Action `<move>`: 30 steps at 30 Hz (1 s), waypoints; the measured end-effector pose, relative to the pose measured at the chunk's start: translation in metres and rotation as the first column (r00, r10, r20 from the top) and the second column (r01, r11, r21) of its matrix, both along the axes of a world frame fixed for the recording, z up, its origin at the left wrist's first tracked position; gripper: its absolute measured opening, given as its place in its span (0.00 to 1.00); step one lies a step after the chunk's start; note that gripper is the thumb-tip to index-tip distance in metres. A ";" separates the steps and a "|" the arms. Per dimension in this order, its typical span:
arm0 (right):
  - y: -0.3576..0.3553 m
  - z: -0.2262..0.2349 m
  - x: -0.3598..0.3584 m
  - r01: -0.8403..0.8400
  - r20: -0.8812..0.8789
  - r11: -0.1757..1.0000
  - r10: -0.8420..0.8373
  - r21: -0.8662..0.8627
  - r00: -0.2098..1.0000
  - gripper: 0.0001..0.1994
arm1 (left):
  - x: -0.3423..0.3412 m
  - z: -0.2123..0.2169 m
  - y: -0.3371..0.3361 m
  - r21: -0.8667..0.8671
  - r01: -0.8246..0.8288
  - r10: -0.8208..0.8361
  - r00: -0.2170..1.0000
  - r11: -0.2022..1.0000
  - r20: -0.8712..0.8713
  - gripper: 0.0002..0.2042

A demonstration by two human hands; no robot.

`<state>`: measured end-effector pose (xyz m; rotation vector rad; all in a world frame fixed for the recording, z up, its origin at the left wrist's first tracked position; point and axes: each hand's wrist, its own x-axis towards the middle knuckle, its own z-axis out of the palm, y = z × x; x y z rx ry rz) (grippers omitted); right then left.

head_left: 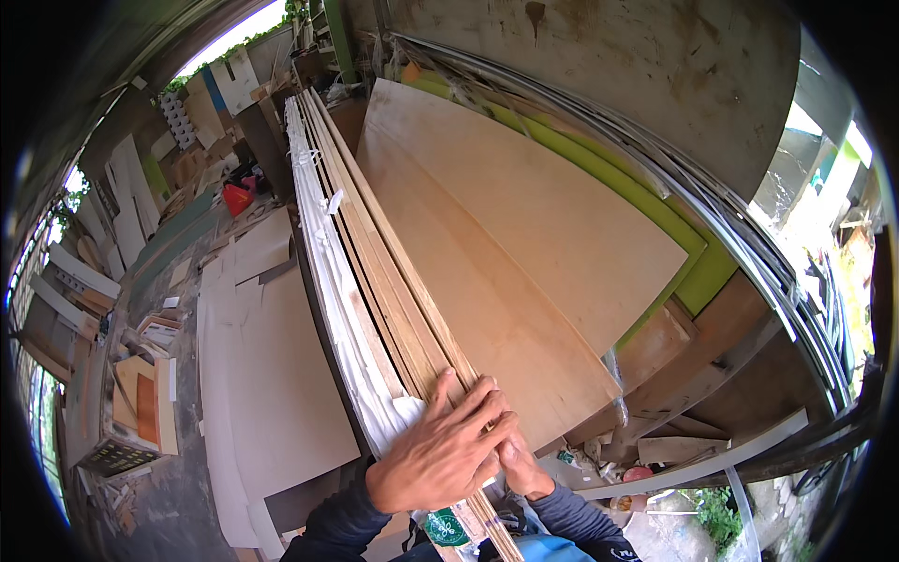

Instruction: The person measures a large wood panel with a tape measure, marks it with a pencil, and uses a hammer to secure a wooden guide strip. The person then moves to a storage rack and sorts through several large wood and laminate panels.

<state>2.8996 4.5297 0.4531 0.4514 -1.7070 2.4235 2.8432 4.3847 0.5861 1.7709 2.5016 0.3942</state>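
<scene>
A stack of plywood sheets (398, 281), seen edge-on, runs from near my body to the far end. White plastic wrap (328, 262) lines its left side. My left hand (438, 459) lies across the near part of the edges, thumb pointing forward and fingers bent over to the right. Close against those fingers, my right hand (524, 468) grips the sheets' right side; its fingertips are partly hidden. A large pale plywood sheet (515, 225) slopes away to the right of the stack. Below my hands, the near edges continue past a green and white label (447, 527).
A pale board (272, 393) lies on a dusty workbench at left. Beyond it are a red object (239, 195), a small wooden box (140, 403) and offcuts. Green panels (702, 272), long metal strips (740, 244) and a curved pale strip (712, 459) are at right.
</scene>
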 end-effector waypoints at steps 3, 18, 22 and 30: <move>-0.019 0.000 0.008 -0.020 0.042 0.991 0.026 -0.132 0.999 0.44 | 0.003 0.002 -0.004 0.063 -0.035 0.035 0.999 0.997 0.005 0.28; -0.017 0.012 0.007 0.107 0.014 0.992 -0.106 -0.074 0.994 0.46 | 0.006 0.008 -0.001 0.081 -0.112 0.113 0.994 0.990 -0.004 0.36; -0.017 0.019 0.010 0.217 0.070 0.972 -0.211 -0.090 0.975 0.45 | 0.005 0.009 -0.002 0.074 -0.108 0.109 0.994 0.991 -0.015 0.35; -0.005 0.016 0.009 0.348 0.110 0.931 -0.337 -0.109 0.935 0.43 | 0.006 -0.004 -0.009 0.104 -0.086 0.094 0.993 0.991 -0.068 0.27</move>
